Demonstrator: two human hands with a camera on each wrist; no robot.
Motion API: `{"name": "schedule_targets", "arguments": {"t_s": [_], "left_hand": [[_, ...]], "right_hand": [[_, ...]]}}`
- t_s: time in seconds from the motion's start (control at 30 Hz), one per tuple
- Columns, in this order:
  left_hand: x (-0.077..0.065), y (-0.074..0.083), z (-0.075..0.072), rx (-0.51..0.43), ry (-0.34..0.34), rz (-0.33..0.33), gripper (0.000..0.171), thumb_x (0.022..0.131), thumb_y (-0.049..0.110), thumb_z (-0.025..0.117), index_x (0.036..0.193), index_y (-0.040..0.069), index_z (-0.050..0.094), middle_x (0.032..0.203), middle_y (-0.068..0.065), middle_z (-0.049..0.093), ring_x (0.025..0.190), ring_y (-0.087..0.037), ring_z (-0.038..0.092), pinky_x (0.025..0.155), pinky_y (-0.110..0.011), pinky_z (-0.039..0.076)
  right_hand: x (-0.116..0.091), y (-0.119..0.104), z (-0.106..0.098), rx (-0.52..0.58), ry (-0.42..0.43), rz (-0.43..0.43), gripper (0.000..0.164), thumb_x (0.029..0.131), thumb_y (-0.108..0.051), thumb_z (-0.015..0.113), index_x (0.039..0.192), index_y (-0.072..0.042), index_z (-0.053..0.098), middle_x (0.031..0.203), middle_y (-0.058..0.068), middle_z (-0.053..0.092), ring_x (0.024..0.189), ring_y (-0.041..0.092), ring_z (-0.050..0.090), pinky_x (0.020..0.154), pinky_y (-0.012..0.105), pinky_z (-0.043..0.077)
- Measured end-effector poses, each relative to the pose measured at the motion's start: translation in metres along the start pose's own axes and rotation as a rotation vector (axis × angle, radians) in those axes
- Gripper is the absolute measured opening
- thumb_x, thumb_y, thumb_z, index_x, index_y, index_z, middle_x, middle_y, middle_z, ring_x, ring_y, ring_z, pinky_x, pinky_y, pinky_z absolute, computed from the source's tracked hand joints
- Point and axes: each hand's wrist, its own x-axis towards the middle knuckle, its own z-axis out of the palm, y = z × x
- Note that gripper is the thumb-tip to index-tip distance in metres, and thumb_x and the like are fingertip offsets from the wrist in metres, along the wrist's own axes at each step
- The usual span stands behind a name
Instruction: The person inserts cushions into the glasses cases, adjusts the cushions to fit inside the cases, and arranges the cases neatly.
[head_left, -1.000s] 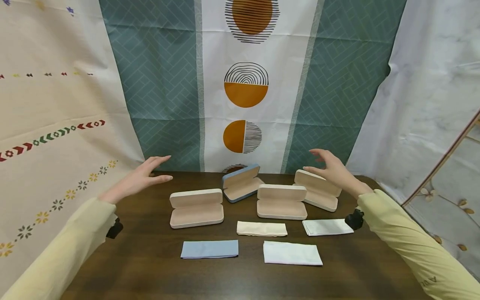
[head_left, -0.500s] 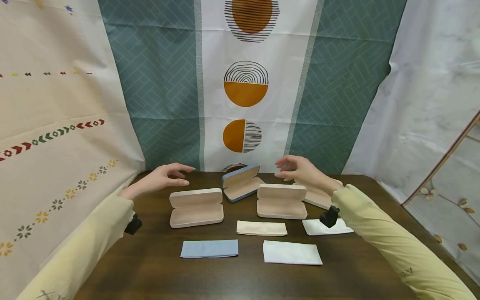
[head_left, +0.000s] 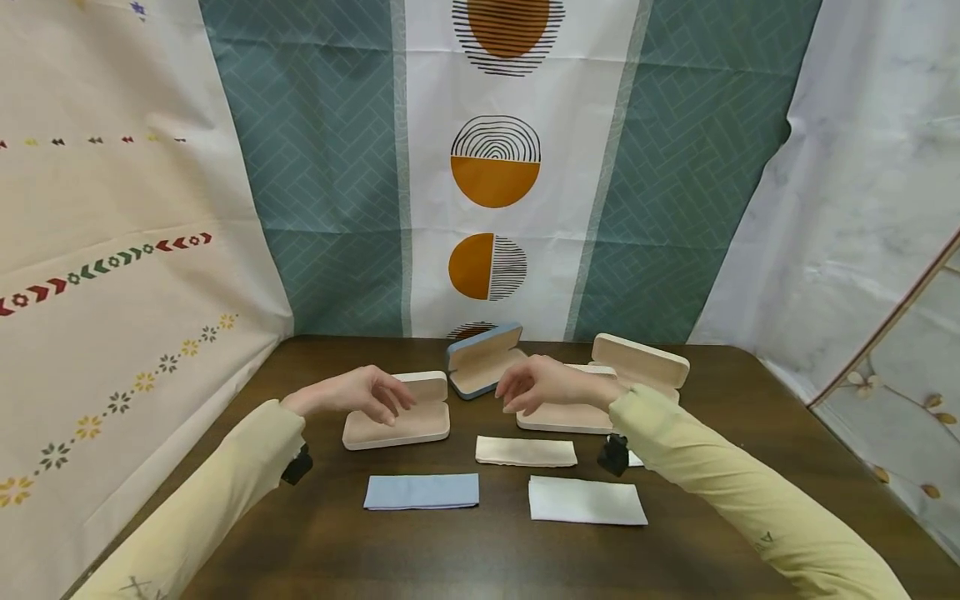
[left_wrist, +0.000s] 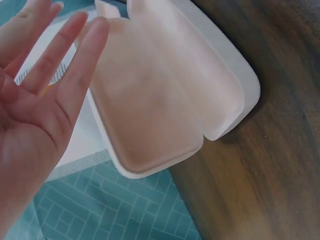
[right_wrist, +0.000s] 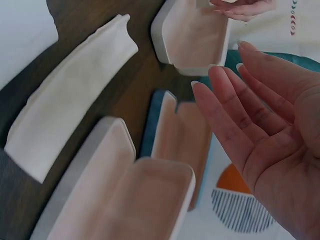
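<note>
My left hand [head_left: 358,395] hovers over the left white glasses case [head_left: 408,425], fingers relaxed and holding nothing. In the left wrist view that case [left_wrist: 145,95] lies open, with its pinkish lining bare. My right hand [head_left: 551,385] hangs in the air by the middle white case [head_left: 562,417], partly covering it; its fingers are loosely bent around nothing. Behind, between the hands, stands an open blue glasses case [head_left: 483,367]. Another open white case [head_left: 645,362] stands at the back right, partly behind the right arm.
In front of the cases lie folded cloths: a cream one [head_left: 525,452], a blue one [head_left: 422,492] and a white one [head_left: 587,502]. A further white cloth is mostly hidden by the right sleeve. Patterned fabric [head_left: 337,167] hangs behind the dark wooden table [head_left: 420,558].
Both hands have moved inward and lower, the left to the right over the left case, the right to the left past the back right case. The cases and cloths have stayed put.
</note>
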Motion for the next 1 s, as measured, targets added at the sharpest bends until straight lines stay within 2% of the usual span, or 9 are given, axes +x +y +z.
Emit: {"name": "schedule_targets", "arguments": {"t_s": [0.2,0.37,0.57,0.7,0.83,1.0], "left_hand": [[-0.003,-0.008,0.008,-0.007,-0.093,-0.022,0.03,0.078,-0.005,0.066,0.108,-0.007,0.061,0.1,-0.023,0.059,0.09,-0.038,0.057,0.069,-0.036,0.05],[-0.006,-0.015,0.015,-0.04,-0.133,-0.012,0.03,0.077,-0.007,0.066,0.107,-0.01,0.06,0.096,-0.026,0.059,0.088,-0.04,0.057,0.069,-0.036,0.05],[-0.012,-0.027,0.023,-0.08,-0.164,-0.029,0.033,0.076,-0.008,0.067,0.108,-0.012,0.058,0.097,-0.024,0.059,0.087,-0.04,0.056,0.071,-0.035,0.049],[-0.017,-0.034,0.028,-0.106,-0.177,-0.064,0.032,0.076,-0.009,0.067,0.107,-0.011,0.059,0.096,-0.021,0.06,0.086,-0.037,0.056,0.07,-0.033,0.05],[-0.019,-0.037,0.031,-0.114,-0.176,-0.089,0.03,0.076,-0.008,0.067,0.104,-0.011,0.059,0.09,-0.021,0.06,0.079,-0.029,0.057,0.067,-0.032,0.05],[-0.019,-0.036,0.036,-0.043,-0.168,-0.096,0.024,0.074,-0.005,0.07,0.096,-0.006,0.062,0.078,-0.018,0.06,0.067,-0.017,0.055,0.059,-0.028,0.05]], "right_hand": [[0.014,0.006,0.019,0.038,-0.04,0.023,0.02,0.081,-0.002,0.066,0.101,0.002,0.061,0.086,0.007,0.062,0.078,0.023,0.061,0.065,0.038,0.051],[0.02,0.011,0.038,0.061,-0.068,0.038,0.023,0.08,-0.001,0.067,0.102,0.003,0.061,0.085,0.007,0.062,0.076,0.019,0.06,0.065,0.039,0.051],[0.026,0.015,0.058,0.074,-0.099,0.045,0.025,0.08,0.0,0.067,0.103,0.006,0.06,0.084,0.008,0.062,0.076,0.025,0.061,0.064,0.036,0.051],[0.029,0.02,0.069,0.068,-0.11,0.043,0.023,0.078,0.0,0.069,0.1,0.004,0.061,0.081,0.008,0.062,0.074,0.028,0.061,0.062,0.036,0.051],[0.032,0.027,0.078,0.054,-0.128,0.058,0.021,0.077,0.0,0.07,0.096,0.002,0.062,0.078,0.007,0.063,0.069,0.02,0.06,0.06,0.035,0.052],[0.033,0.033,0.085,0.006,-0.154,0.074,0.018,0.075,0.0,0.072,0.092,-0.001,0.064,0.074,0.004,0.061,0.062,0.013,0.057,0.057,0.03,0.051]]}}
